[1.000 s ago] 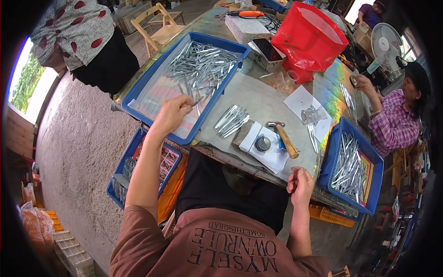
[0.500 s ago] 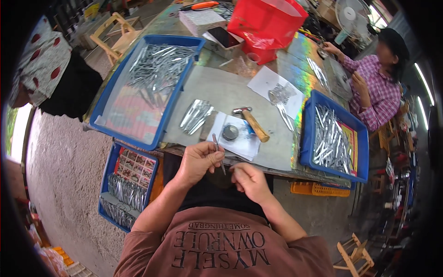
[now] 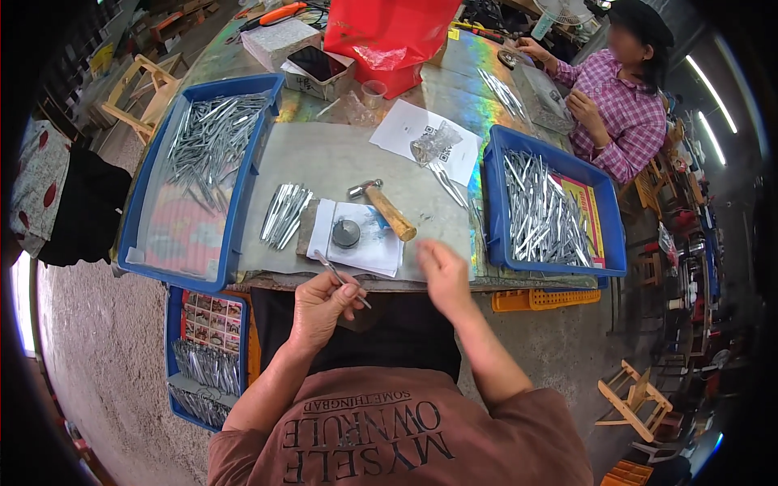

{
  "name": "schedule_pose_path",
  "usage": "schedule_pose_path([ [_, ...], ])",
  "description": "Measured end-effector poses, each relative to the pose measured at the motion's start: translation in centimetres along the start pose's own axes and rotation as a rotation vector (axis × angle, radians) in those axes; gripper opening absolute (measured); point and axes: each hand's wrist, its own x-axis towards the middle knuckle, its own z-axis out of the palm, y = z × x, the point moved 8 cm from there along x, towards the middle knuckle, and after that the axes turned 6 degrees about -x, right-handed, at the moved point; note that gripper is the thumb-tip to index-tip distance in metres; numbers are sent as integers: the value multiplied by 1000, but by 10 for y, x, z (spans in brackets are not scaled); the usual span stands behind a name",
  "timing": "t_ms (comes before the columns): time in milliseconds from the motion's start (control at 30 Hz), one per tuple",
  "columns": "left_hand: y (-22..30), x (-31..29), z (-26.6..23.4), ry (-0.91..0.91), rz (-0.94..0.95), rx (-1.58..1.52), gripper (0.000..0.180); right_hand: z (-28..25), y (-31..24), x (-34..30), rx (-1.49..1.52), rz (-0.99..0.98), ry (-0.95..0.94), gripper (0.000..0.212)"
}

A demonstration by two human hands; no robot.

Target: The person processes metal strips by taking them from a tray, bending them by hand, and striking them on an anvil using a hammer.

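Observation:
My left hand (image 3: 324,304) pinches a slim, tweezer-like metal piece (image 3: 338,274) in front of the table's near edge. The piece slants, its far end close to the stacked papers. My right hand (image 3: 442,274), smeared by motion, is over the near edge, just beyond the end of a wooden-handled hammer (image 3: 391,213). Whether its fingers hold anything is hidden. Beside the hammer, a round dark metal block (image 3: 345,233) sits on the white papers (image 3: 377,257). A small row of shiny metal pieces (image 3: 285,215) lies left of the papers.
Blue trays with metal pieces stand at left (image 3: 231,235) and right (image 3: 555,271). Beyond are a red bag (image 3: 385,40), a phone (image 3: 316,62) and a loose paper sheet (image 3: 397,134). A co-worker (image 3: 620,105) sits at right. A lower blue tray (image 3: 174,324) stands at left.
My right hand has moved away from the metal piece, forward toward the hammer. My left hand still holds the piece, now tilted more. The whole view has shifted.

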Motion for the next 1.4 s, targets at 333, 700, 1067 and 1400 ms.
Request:
schedule_pose_path([
  [333, -5, 4, -3, 4, -38, -25, 11, 5, 8, 35, -790, -391, -119, 18],
  [700, -13, 1, -11, 19, -63, -35, 15, -30, 25, 22, -494, -241, 35, 12],
  [1067, -20, 0, -8, 1, -101, -76, 14, -8, 36, 40, -581, -187, -9, 6],
  [1400, -21, 0, -4, -23, -130, -56, 10, -8, 44, 40, -546, -116, -34, 8],
])
